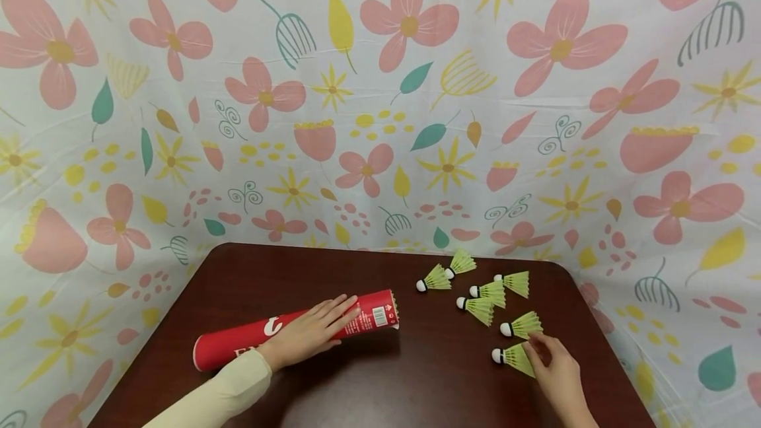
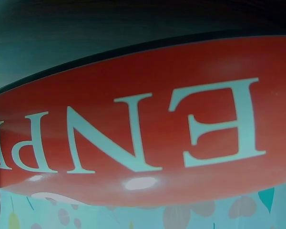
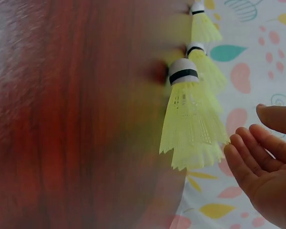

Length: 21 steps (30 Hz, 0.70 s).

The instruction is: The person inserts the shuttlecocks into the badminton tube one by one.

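In the head view my left hand [image 1: 312,329] lies across the top of a red shuttlecock tube [image 1: 222,347], its fingers stretched along the tube. White capital letters mark the tube [image 2: 205,124], which fills most of the left wrist view. A yellow-green fringe shows at its right end. At the right, my right hand [image 1: 559,372] is at the skirt of the nearest yellow-green shuttlecock [image 1: 516,358]. In the right wrist view, fingertips sit right by the skirt of a shuttlecock [image 3: 190,114], with the thumb [image 3: 276,117] held apart from the fingers.
Another shuttlecock [image 1: 520,326] lies just beyond the nearest one. Several more, including one pale-corked shuttlecock [image 1: 434,279], are scattered toward the back right. The dark brown table [image 1: 416,382] has rounded back corners, and a flower-patterned cloth [image 1: 380,117] hangs behind and beside it.
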### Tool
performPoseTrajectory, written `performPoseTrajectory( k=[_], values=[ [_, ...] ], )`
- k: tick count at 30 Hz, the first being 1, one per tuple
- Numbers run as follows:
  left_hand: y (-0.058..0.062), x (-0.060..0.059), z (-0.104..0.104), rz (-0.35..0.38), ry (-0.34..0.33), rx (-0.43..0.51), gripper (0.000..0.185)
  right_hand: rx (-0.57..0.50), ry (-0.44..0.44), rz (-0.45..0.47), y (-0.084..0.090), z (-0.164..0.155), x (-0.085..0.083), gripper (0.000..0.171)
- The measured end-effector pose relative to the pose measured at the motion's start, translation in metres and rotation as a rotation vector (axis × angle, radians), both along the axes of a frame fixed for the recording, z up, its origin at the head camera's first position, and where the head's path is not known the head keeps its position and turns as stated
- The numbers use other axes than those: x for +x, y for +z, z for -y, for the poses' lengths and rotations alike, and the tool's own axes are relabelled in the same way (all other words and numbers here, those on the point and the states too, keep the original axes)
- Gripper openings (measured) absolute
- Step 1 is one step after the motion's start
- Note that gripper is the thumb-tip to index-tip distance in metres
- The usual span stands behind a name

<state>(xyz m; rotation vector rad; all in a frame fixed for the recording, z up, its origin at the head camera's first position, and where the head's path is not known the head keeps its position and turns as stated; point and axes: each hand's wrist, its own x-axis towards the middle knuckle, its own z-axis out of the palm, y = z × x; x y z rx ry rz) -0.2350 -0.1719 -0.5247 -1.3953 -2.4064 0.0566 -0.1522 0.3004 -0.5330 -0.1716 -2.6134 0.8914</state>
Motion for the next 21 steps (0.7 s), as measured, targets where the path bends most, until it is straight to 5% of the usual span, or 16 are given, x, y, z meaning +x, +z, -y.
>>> performPoseTrajectory(
  k=[6, 21],
  values=[
    [-0.003, -0.002, 0.0, -0.003, -0.003, 0.004, 0.094, -0.064, -0.046, 0.07, -0.003, -0.007, 0.004, 0.027],
    [0.001, 0.001, -0.001, 0.004, -0.004, 0.002, 0.091, -0.011, -0.039, -0.064, -0.013, -0.018, 0.011, 0.024]
  ],
)
